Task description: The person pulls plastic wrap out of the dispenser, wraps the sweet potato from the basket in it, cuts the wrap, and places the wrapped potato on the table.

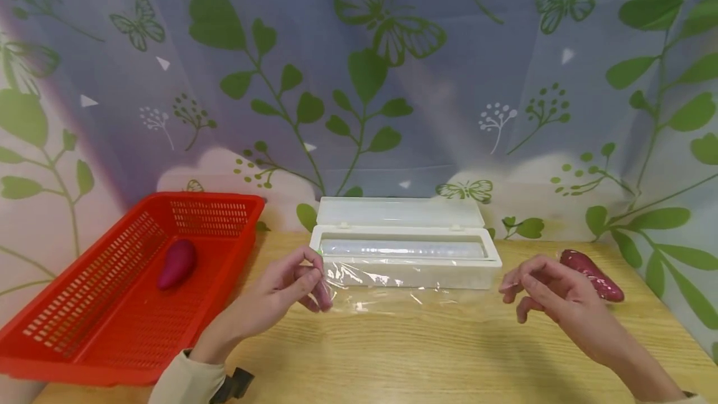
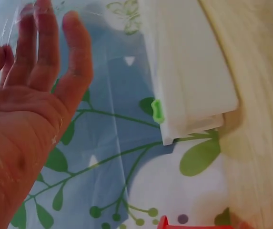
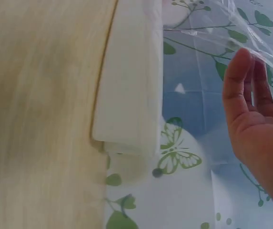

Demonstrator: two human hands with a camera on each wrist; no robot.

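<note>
A sheet of clear plastic wrap (image 1: pixel 387 299) stretches between my two hands, in front of a white dispenser box (image 1: pixel 398 214) with its lid raised. Inside the box lies the roll of wrap (image 1: pixel 404 249). My left hand (image 1: pixel 291 282) pinches the sheet's left edge between thumb and fingers, near the box's left end. At the right, my right hand (image 1: pixel 561 298) pinches the other side of the sheet. The right wrist view shows the film (image 3: pixel 257 52) running to the fingertips. Beyond the right hand lies a shiny, purplish-red sweet potato (image 1: pixel 591 274), apparently in film.
A red plastic basket (image 1: pixel 235 267) stands at the left on the wooden table (image 1: pixel 359 360), with a purple sweet potato (image 1: pixel 177 264) in it. A curtain (image 1: pixel 280 142) printed with leaves and butterflies hangs right behind the box.
</note>
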